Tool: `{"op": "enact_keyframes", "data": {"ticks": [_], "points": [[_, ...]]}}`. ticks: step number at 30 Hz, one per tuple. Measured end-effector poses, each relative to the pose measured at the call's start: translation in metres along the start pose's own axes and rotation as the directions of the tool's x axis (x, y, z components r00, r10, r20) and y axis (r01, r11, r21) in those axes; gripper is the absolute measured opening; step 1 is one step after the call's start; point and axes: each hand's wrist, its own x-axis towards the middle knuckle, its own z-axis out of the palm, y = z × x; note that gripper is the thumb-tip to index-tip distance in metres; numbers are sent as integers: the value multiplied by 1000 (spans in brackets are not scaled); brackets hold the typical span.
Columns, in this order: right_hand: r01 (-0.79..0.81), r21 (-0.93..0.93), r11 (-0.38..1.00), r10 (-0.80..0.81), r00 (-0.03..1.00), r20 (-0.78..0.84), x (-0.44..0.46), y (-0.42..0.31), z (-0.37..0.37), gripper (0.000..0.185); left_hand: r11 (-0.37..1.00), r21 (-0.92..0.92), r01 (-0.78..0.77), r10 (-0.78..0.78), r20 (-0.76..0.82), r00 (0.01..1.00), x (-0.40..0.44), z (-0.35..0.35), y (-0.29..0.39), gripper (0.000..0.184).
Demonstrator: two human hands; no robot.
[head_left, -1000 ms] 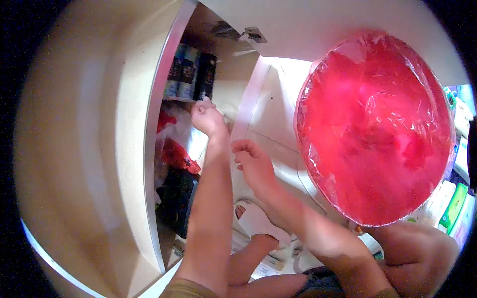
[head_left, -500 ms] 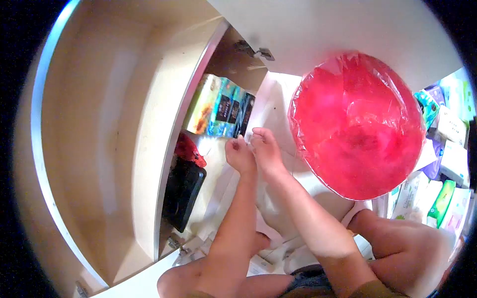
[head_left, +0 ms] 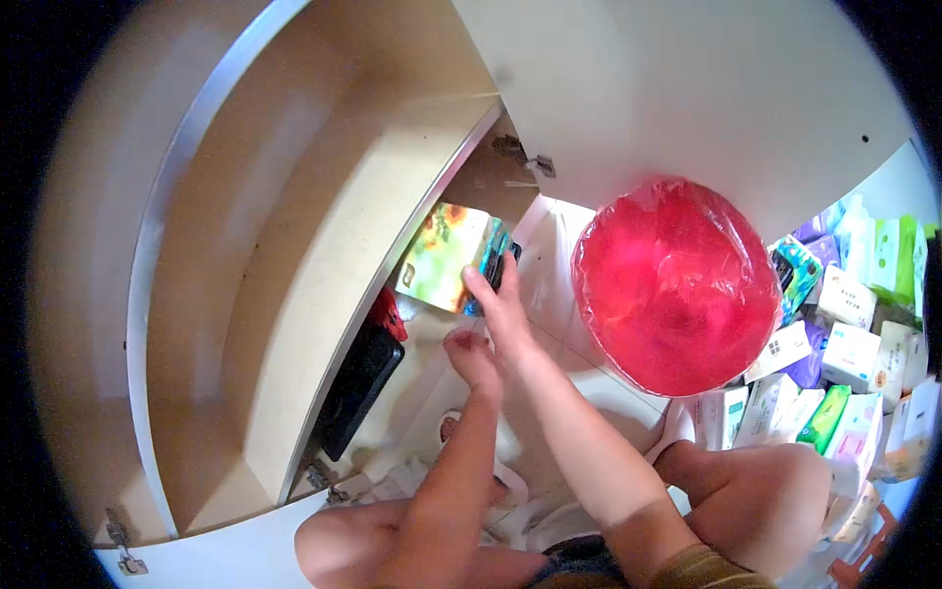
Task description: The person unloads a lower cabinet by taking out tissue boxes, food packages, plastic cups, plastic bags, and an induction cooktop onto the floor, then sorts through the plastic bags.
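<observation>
My right hand (head_left: 500,306) grips the near side of a colourful tissue pack (head_left: 444,257) in the low compartment of the cabinet, its thumb on the pack's face and fingers along the blue side. The pack's printed green and yellow face is turned toward me. Just below, my left hand (head_left: 474,358) is loosely curled, with nothing visible in it and apart from the pack. A black tray-like object (head_left: 363,393) and something red (head_left: 389,316) lie in the same compartment, nearer to me.
A round red tub (head_left: 677,294) lined with clear plastic stands right of my hands. Many tissue packs (head_left: 849,355) are piled beyond it. An open white cabinet door (head_left: 687,88) spans the top, and shelf boards (head_left: 373,211) rise at the left.
My hands were close together in front of the packs; the right has since reached forward and taken hold of one, turning its face toward me. The view has shifted.
</observation>
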Motion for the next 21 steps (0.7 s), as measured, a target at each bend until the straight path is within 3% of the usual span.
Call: {"op": "enact_keyframes", "data": {"ticks": [1, 2, 3, 4, 5, 6, 8, 9, 11, 13, 15, 16, 19, 21], "points": [[-25, -63, 998, 23, 999, -27, -5, -10, 4, 82, 985, -170, 21, -19, 10, 1000, 33, -37, -24, 13], [4, -46, 999, -6, 999, -32, -4, -11, 8, 82, 726, 536, -429, 380, 207, 901, 76, -88, -66, 20], [33, -29, 999, -34, 999, -38, -3, -11, 12, 82, 906, 384, -179, 147, 110, 983, 54, -56, -35, 23], [54, -105, 993, -62, 995, -77, 1, -6, 12, 77, 985, 129, 114, -115, -4, 993, 29, -21, -1, 26], [63, -114, 992, -71, 995, -69, 4, 0, 11, 77, 933, -129, 336, -350, -108, 930, 3, 17, 34, 29], [91, -100, 991, -96, 994, -48, 7, 5, 8, 75, 933, -139, 332, -347, -101, 932, -7, 35, 48, 29], [110, -75, 991, -112, 993, -21, 6, 7, 4, 67, 767, -452, 455, -549, -97, 830, -21, 62, 64, 45], [117, -84, 990, -119, 993, -14, 3, 2, 3, 67, 762, -461, 454, -549, -89, 831, -25, 70, 70, 45], [38, 24, 999, -39, 998, 42, -8, -12, -1, 65, 841, -371, 393, -343, 196, 919, -33, 84, 80, 58], [33, 0, 999, -33, 998, 44, -12, -14, -5, 64, 862, -318, 394, -372, 130, 919, -41, 94, 92, 61], [-21, 54, 998, 18, 999, 44, -12, -13, -10, 66, 784, -388, 484, -430, 223, 875, -30, 87, 91, 60], [-12, 39, 999, 10, 999, 47, -13, -13, -12, 66, 797, -337, 501, -421, 284, 861, -27, 84, 89, 57], [-25, 41, 999, 22, 997, 70, -17, -11, -19, 64, 738, -303, 604, -524, 308, 794, -14, 70, 73, 56], [-88, 92, 992, 81, 994, 71, -20, -5, -25, 60, 747, -309, 589, -529, 262, 808, -21, 62, 64, 54]]}}
